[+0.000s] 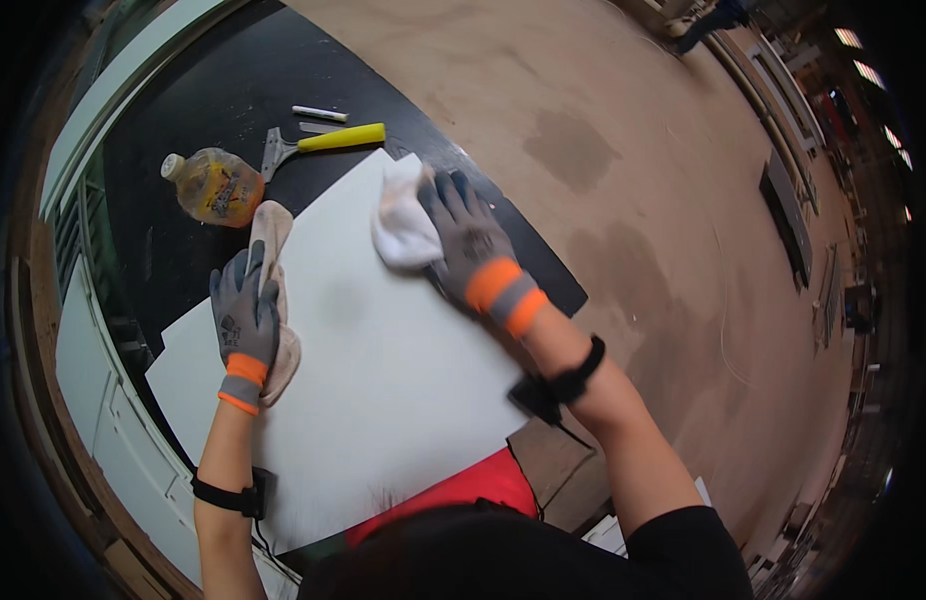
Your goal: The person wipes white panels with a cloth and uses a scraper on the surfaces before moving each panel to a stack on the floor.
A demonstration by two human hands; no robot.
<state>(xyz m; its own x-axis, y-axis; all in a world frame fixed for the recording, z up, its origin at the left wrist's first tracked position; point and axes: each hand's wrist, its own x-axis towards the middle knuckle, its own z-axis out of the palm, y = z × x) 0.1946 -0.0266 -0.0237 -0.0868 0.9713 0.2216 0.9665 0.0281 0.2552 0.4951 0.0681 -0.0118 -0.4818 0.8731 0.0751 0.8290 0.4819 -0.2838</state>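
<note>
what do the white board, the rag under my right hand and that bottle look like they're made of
The white board looks like a smooth, matte coated panel, flat with crisp edges; its core is hidden. The white rag looks like soft cloth, crumpled in folds. The bottle looks like clear plastic, amber liquid showing through.

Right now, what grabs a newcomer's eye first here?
The large white flat panel fills the middle, lying on a black worktop. The right hand in a grey glove with orange cuff presses a white cloth onto its far edge; the left hand lies on a beige rag at the panel's left edge. Beyond sit an amber plastic bottle and a yellow-handled scraper.
</note>
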